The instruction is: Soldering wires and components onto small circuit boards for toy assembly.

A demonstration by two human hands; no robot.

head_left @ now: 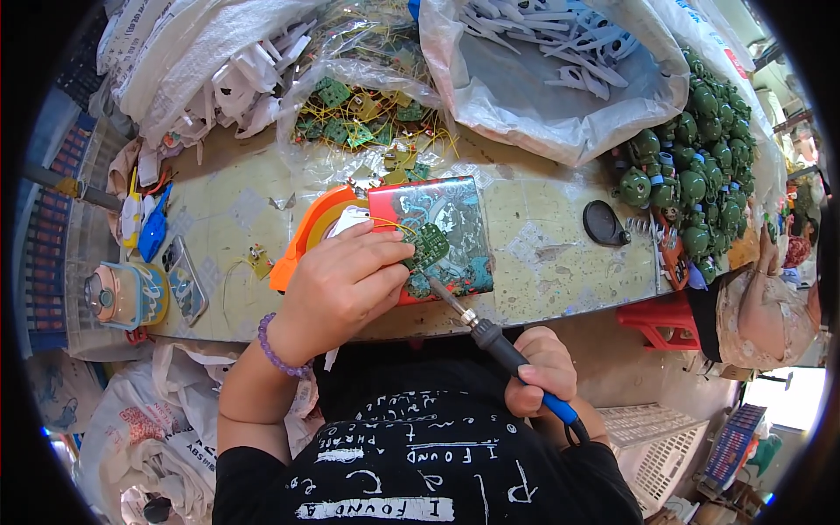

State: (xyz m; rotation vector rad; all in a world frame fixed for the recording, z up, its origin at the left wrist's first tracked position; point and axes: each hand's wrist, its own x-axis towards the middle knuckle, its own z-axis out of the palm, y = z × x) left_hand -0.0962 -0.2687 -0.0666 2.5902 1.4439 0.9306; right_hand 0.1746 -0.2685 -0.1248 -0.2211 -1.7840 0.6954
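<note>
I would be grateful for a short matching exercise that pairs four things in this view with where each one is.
Column one:
1. soldering iron
2. green circuit board
3. purple beaded bracelet
4. red stool

Column two:
A. on the right side, beyond the near edge of the table
B. in the right hand
C. around the wrist above the left hand
D. at the fingertips of the left hand

Right pairs: 1-B, 2-D, 3-C, 4-A.

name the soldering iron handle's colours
The handle is dark grey and blue, clearest in the head view.
</note>
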